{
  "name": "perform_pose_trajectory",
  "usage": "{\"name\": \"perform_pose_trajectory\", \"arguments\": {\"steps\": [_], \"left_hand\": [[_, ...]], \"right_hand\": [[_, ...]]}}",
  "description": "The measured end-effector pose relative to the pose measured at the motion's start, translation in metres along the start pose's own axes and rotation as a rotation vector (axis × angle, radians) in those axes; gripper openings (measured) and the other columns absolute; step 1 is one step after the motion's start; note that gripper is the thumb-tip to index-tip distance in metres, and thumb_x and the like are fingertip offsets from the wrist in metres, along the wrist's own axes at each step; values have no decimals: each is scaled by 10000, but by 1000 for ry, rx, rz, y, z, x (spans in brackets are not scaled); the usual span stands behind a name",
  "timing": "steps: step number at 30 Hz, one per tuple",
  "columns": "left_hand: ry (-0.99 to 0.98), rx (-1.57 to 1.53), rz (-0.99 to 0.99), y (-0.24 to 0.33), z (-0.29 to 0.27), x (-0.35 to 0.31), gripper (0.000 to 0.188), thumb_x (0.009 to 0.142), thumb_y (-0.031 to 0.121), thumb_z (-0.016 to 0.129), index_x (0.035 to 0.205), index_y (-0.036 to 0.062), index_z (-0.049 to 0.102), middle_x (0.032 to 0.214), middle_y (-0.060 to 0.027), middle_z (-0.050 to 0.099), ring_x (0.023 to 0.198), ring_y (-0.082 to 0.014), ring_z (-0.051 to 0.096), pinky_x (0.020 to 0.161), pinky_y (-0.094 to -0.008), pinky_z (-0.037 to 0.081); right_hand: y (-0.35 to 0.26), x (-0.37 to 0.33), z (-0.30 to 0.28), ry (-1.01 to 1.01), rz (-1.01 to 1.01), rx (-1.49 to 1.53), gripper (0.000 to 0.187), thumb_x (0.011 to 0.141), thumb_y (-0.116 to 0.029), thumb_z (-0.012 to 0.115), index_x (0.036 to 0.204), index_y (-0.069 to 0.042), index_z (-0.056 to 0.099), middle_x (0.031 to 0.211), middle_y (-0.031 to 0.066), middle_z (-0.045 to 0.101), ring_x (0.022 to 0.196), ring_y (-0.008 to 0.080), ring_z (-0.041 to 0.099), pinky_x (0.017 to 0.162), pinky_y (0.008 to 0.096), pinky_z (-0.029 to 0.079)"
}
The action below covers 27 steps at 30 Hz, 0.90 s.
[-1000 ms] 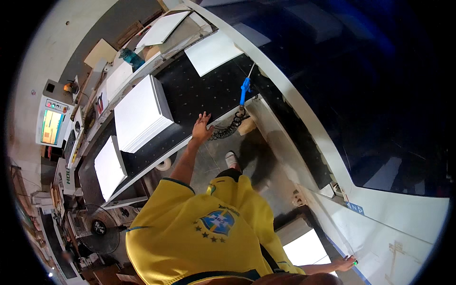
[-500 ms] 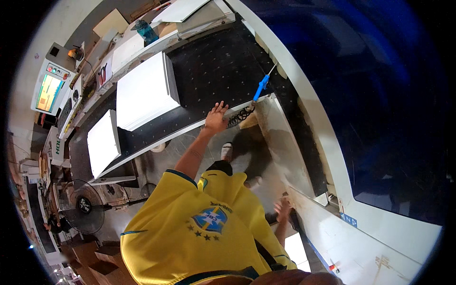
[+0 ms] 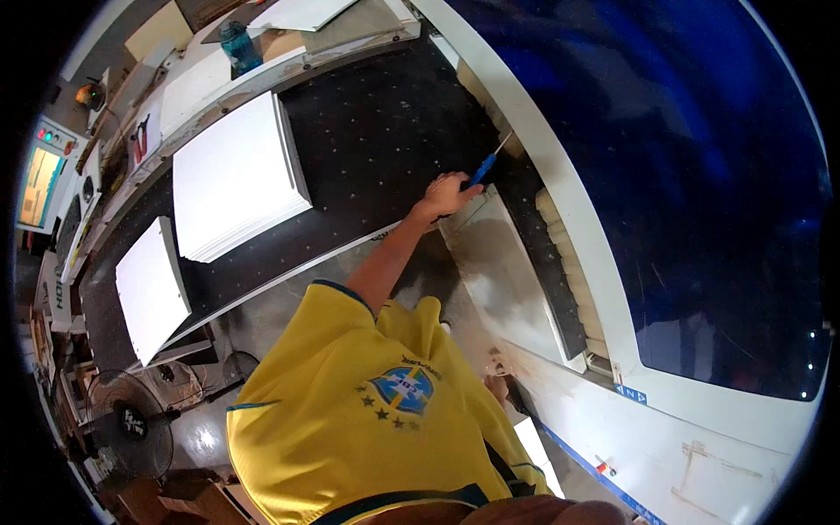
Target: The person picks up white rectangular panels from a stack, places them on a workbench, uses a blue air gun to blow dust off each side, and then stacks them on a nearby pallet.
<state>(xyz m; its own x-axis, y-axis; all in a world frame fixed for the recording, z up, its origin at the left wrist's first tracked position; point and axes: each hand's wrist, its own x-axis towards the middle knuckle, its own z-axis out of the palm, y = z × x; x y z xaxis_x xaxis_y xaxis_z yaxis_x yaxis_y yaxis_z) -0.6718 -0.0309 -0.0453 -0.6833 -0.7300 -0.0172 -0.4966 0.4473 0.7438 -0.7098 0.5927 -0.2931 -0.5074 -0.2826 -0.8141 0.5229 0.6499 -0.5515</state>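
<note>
- Holding: L hand [image 3: 446, 194] has blue air gun [image 3: 484, 166], fingers closed round its handle, so grip's narrow.
- Air gun is over R end of table [image 3: 385, 114], by front corner; thin nozzle tilts up & away, twd white frame [image 3: 547, 149].
- R hand [image 3: 497, 387] low, just R of yellow shirt [image 3: 376, 376], mostly hidden; can't tell grip or if it holds anything. Nr white panel [image 3: 647, 429].
- Table: black top w/ small dots, pale front edge.
- Big stack [image 3: 234, 175] of white sheets on table, L of L hand, well apart.
- Small stack [image 3: 153, 284], also white, farther L.
- Shelf [image 3: 367, 44] behind table: teal bottle [image 3: 239, 48], red-handled pliers [image 3: 141, 140] farther L.
- Far L: lit screen [image 3: 39, 186]; lower L, round caged fan [image 3: 131, 420].
- R side: shiny dk blue hood [image 3: 682, 175] in white frame.
- Red knob [image 3: 602, 468] on white panel, lower R of R hand.
</note>
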Motion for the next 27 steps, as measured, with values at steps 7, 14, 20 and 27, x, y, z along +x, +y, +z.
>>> {"name": "perform_pose_trajectory", "arguments": {"steps": [7,14,20,27], "left_hand": [[220,-369,168,0,38,6,538,1087,518,560,1140,10,729,961,-91,695,916,-253,662,854,-404,521],[-112,-701,-281,-60,18,-146,532,1108,525,524,1033,25,690,853,-47,647,816,-190,612,746,-391,498],[669,-172,-710,-80,-49,-221,570,1090,501,532,1017,-54,643,822,-298,669,787,-477,679,702,-536,503],[653,-154,-755,-63,-52,-252,661,1096,540,490,958,-87,646,775,-281,678,764,-468,691,691,-537,499]], "right_hand": [[17,-29,4,49,67,37,447,1097,-299,570,1435,-5,561,1269,127,706,968,236,711,807,416,573],[14,-26,30,1,106,55,442,1093,-306,575,1412,0,581,1261,129,712,972,231,708,815,422,565],[17,-12,29,-22,131,51,439,1090,-313,579,1393,4,599,1254,131,717,976,226,706,822,427,559],[29,21,7,68,140,113,437,1087,-321,585,1371,9,620,1245,133,723,980,221,703,831,432,551]]}}
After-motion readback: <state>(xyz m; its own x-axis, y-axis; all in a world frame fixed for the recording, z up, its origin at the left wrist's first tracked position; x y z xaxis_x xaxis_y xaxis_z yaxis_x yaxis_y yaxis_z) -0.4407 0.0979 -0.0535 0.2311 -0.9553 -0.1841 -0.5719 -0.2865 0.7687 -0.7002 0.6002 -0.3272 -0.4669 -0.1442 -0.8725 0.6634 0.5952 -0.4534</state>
